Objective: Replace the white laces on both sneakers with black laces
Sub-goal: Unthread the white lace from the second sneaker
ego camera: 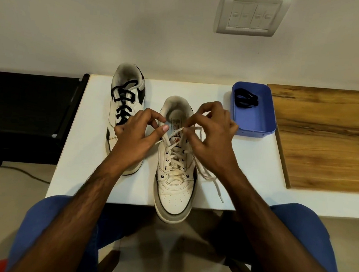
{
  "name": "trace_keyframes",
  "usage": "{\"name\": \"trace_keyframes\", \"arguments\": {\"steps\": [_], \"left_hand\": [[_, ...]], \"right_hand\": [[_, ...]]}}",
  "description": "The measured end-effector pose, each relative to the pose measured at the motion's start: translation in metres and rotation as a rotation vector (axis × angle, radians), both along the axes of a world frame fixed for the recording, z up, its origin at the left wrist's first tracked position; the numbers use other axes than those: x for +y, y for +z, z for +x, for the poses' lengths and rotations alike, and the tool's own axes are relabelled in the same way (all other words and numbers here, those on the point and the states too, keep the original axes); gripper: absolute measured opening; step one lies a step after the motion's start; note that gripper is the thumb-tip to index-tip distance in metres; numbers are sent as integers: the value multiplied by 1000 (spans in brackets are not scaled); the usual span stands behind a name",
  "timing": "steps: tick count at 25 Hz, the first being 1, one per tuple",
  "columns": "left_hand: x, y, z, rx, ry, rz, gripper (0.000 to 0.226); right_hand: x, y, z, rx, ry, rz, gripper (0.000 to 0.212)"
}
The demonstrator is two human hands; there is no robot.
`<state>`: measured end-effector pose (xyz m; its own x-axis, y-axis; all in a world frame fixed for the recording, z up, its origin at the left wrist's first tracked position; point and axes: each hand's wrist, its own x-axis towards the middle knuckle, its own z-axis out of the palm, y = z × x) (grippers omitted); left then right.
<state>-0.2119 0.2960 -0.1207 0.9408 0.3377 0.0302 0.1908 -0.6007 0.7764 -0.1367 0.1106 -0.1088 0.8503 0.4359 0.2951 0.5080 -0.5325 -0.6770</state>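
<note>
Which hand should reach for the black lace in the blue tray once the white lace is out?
Probably the right hand: it is beside the blue tray holding the black lace. The left hand would have to cross the near sneaker.

Sitting on the table (247, 175): two sneakers side by side. Far sneaker (126, 100) lying to the left and further back; near sneaker (174, 179) lying to its right, toe overhanging the front edge. Tray (256, 123) resting at the right rear, holding a bundled lace (245, 98). Board (332, 137) adjoining the table on the right. Switch plate (251, 13) hanging on the wall behind.
</note>
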Motion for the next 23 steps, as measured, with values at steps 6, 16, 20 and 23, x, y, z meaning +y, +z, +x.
{"name": "trace_keyframes", "arguments": {"steps": [6, 16, 20, 23], "left_hand": [[1, -2, 0, 2, -10, 16, 31], [-15, -5, -3, -80, -245, 440, 20], [-21, -7, 0, -78, -195, 463, 20], [-22, -7, 2, -85, -168, 466, 20]], "right_hand": [[-4, 9, 4, 52, 13, 43, 6], [-52, 15, 32, 376, 258, -283, 29], [-19, 4, 20, 307, 30, -137, 40], [-1, 0, 15, 453, -53, -152, 47]]}}
